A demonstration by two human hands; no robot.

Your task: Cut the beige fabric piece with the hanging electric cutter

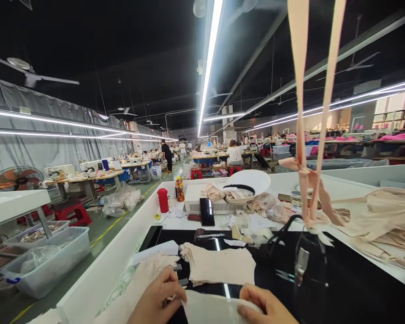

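Note:
At the front edge of the view, a flat white sheet point(212, 308) is held between my two hands; I cannot tell whether it is card or cloth. My left hand point(160, 294) pinches its left edge with curled fingers. Thumb and fingers of my right hand point(265, 303) close on the opposite edge. Just beyond lies a stack of beige fabric pieces point(222, 265) on the black work surface point(353, 279). More crumpled pale fabric point(145, 281) lies beside my left hand. The sheet's near part is cut off by the frame.
Peach straps point(302, 90) hang at the right above small scissors point(285, 274). A phone point(207, 211) leans on a white box point(194, 204) bearing a bowl-shaped dish point(261, 180). Beige fabric point(386, 216) is heaped at right. Plastic bins point(54, 265) stand left; people work beyond.

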